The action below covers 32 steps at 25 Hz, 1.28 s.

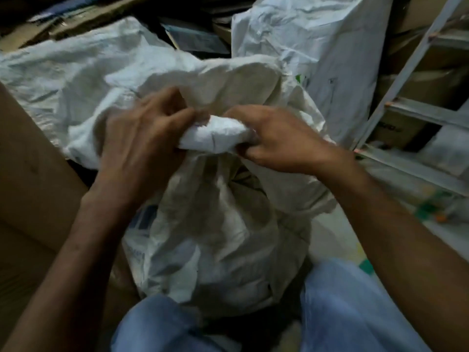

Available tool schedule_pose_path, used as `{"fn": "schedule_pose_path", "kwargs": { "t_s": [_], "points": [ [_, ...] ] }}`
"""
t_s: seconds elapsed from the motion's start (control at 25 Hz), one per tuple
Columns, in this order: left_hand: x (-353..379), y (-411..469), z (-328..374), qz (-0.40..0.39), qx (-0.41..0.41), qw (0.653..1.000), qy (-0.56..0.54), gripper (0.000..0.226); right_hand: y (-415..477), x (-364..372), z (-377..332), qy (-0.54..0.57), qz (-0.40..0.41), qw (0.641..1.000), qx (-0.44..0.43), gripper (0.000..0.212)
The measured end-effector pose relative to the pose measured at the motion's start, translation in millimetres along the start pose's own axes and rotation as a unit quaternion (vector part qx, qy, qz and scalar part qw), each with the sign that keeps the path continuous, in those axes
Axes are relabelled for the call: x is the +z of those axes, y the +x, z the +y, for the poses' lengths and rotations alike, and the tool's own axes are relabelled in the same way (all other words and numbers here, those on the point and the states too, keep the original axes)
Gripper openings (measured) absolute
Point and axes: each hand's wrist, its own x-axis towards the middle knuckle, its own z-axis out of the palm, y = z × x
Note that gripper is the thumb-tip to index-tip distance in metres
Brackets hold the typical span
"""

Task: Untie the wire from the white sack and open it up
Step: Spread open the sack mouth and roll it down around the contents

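- The white sack [215, 237] stands right in front of you, between your knees [355, 313], in the near middle of the scene.
- It is woven and crinkled, off-white and greyish in the dim light, with blue print [142, 224] on its near-left side.
- Its body bulges and folds run up toward a gathered neck [215, 134], which is twisted into a tight white roll lying crosswise between your hands.
- Beyond the neck the loose top of the sack [241, 80] fans out away from you.
- Your left hand [137, 138] has its fingers curled round the left end of that roll, thumb side toward the middle.
- Your right hand [276, 141] pinches the right end of the roll, fingers tucked under and thumb over.
- Whatever ties the neck is hidden under your fingers and blurred, so you cannot tell how it sits.
- The mouth is gathered shut, so what the sack holds does not show.
- A second white sack [63, 72] lies slumped at far left, touching the one you hold; its contents are hidden too.
- A third white sack [317, 47] stands upright at far right, closed and creased.
- A brown cardboard box [30, 186] fills the near left, its side against the sack.
- Flattened cardboard [76, 21] is piled along the far edge.
- A metal ladder [406, 80] leans at the right, with more brown boxes [426, 85] behind it.
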Motion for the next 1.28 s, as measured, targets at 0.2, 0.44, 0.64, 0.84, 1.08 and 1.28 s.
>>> {"fn": "schedule_pose_path", "kwargs": {
  "t_s": [0.2,0.44,0.64,0.84,1.08,1.28],
  "points": [
    [14,7,39,-0.223,-0.026,0.971,-0.077,0.074,-20,35,2,-0.160,0.214,0.963,-0.029,0.037],
    [41,13,27,0.016,-0.005,1.000,-0.026,0.024,-35,28,5,0.010,0.189,0.982,0.020,0.043],
    [49,-11,12,0.081,0.024,0.996,-0.019,0.019,-30,36,2,0.143,-0.008,0.987,0.075,0.069],
    [32,-19,-1,-0.221,-0.062,0.955,-0.188,0.069,-11,55,2,-0.090,0.150,0.984,-0.014,0.030],
    [55,-34,-6,-0.086,-0.049,0.995,-0.002,0.047,-16,98,-19,-0.144,0.292,0.938,-0.120,0.025],
    [92,-58,-23,-0.028,-0.015,0.999,0.019,0.035,-25,119,-21,-0.064,0.105,0.989,-0.080,0.035]
  ]
}}
